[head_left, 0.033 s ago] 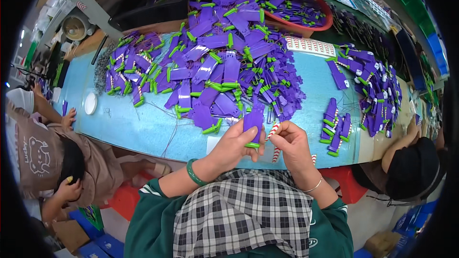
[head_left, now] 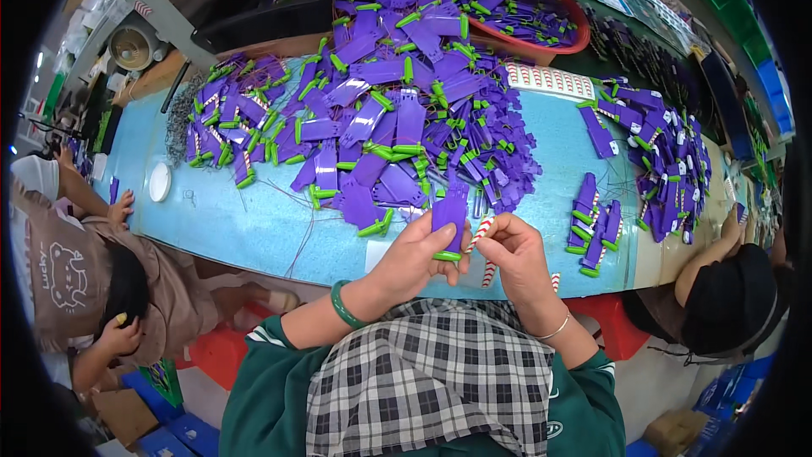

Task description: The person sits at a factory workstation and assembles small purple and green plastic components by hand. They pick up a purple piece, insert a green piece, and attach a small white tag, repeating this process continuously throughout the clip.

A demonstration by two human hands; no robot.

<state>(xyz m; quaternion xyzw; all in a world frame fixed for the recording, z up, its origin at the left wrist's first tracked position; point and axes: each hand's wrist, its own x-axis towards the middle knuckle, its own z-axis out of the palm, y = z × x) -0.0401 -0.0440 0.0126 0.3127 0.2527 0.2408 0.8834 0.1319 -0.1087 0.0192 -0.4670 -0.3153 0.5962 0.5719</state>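
My left hand [head_left: 412, 256] grips a flat purple plastic piece [head_left: 449, 210] with a bright green end [head_left: 447, 256], thumb across its face. Close beside it, my right hand [head_left: 518, 256] pinches a red-and-white striped sticker strip [head_left: 479, 234] between thumb and forefinger. The strip's upper end is near the right edge of the purple piece; whether they touch I cannot tell. Under my hands at the table edge shows another striped strip [head_left: 489, 274]. Ahead lies a big heap of like purple and green pieces [head_left: 364, 123].
A red basin [head_left: 578, 32] of purple pieces stands behind the heap. A sheet of striped stickers [head_left: 550, 81] lies at its right. Small groups of purple pieces [head_left: 594, 224] sit to the right. A white round lid [head_left: 160, 182] is at left. Co-workers sit on both sides.
The striped strip in my right hand has tilted slightly and sits a little closer to the purple piece. My left hand has hardly moved.
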